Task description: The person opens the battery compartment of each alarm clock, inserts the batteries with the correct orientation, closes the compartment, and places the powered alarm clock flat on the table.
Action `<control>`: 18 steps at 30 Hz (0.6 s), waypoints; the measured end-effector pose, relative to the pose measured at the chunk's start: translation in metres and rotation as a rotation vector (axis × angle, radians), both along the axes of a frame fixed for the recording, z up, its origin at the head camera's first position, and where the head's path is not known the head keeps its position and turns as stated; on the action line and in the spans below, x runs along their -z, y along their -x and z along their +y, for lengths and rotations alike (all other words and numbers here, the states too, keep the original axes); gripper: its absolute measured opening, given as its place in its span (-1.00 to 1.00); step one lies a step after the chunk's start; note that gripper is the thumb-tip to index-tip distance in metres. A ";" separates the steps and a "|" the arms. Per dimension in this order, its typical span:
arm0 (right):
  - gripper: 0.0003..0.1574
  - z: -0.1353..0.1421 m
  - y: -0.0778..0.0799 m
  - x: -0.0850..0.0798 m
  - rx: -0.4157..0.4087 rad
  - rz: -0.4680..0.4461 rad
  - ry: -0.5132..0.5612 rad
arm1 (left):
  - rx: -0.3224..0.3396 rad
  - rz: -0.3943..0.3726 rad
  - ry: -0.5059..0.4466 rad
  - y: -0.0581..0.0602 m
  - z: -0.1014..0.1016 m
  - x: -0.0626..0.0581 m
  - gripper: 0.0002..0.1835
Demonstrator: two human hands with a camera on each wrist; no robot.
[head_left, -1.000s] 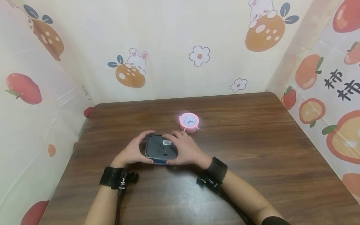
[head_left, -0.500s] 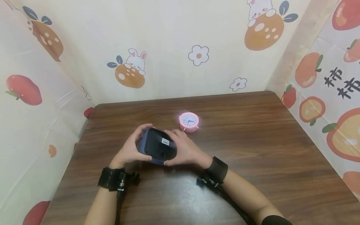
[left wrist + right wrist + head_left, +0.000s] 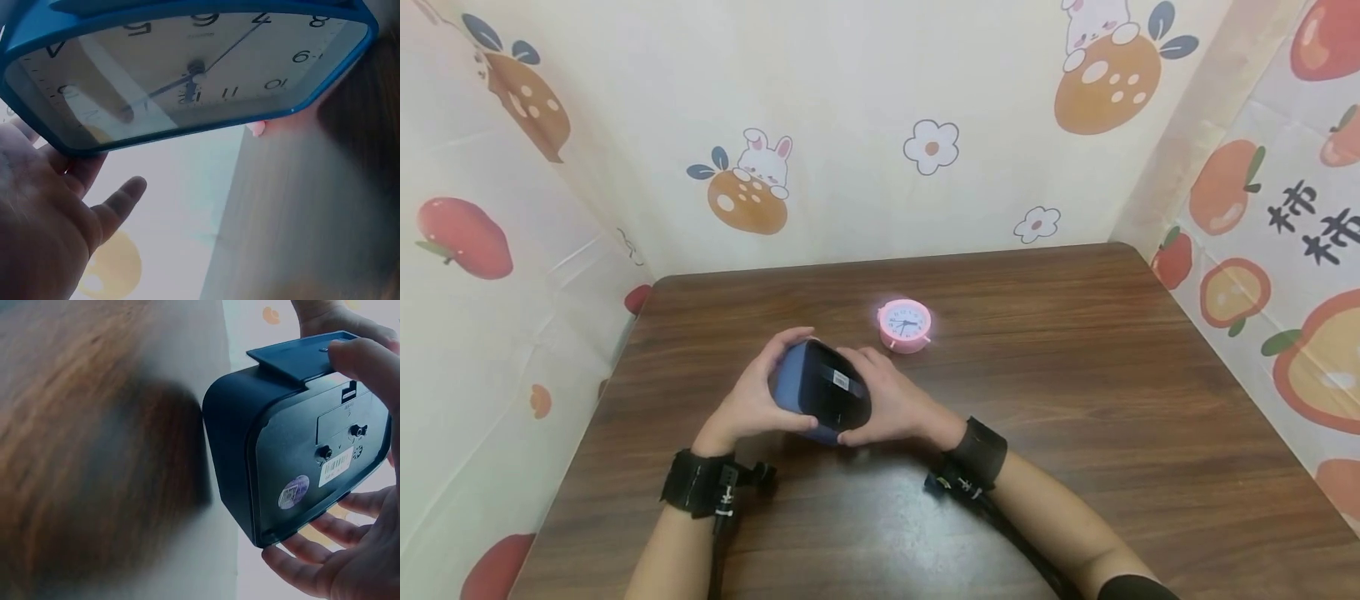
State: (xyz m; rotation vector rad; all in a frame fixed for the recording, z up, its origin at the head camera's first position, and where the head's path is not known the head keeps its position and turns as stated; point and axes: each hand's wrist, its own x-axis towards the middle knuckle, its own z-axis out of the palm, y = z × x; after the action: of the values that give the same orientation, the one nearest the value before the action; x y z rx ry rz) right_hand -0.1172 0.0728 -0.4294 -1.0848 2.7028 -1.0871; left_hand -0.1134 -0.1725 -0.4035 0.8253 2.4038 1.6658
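Observation:
A blue desk clock (image 3: 835, 392) with a black back is held tilted above the table between both hands. My left hand (image 3: 752, 404) grips its left side, thumb at the near edge and fingers at the far edge. My right hand (image 3: 895, 398) holds the right side the same way. The clock's white dial (image 3: 194, 69) shows upside down in the left wrist view. In the right wrist view its back (image 3: 319, 456) carries two knobs, a barcode label (image 3: 336, 467) and a round purple sticker (image 3: 294, 492).
Just beyond the right fingertips, a small pink round alarm clock (image 3: 904, 325) rests on the brown wooden table (image 3: 1075, 375), dial up. Printed fruit-patterned sheets (image 3: 850, 200) enclose the table at the back and sides.
The blue clock's back was facing up almost level. It has tipped toward the right, its left end rising, and more of its blue casing shows. Both hands keep their grip; the pink clock stays put.

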 end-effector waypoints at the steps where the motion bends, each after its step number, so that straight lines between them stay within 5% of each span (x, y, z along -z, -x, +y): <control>1: 0.38 0.000 0.000 0.000 -0.007 -0.003 0.003 | 0.003 -0.002 -0.005 0.000 0.000 0.000 0.11; 13: 0.32 0.005 0.005 0.001 -0.048 -0.047 0.016 | 0.039 -0.002 -0.003 0.004 -0.001 0.013 0.25; 18: 0.32 0.009 0.007 0.002 -0.075 -0.057 0.021 | 0.122 -0.041 -0.005 0.008 -0.002 0.021 0.31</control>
State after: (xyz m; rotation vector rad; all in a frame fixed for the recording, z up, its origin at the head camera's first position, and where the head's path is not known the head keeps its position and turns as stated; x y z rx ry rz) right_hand -0.1240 0.0820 -0.4309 -1.1302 2.5914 -1.1186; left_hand -0.1219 -0.1743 -0.4247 0.9099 2.2739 1.6272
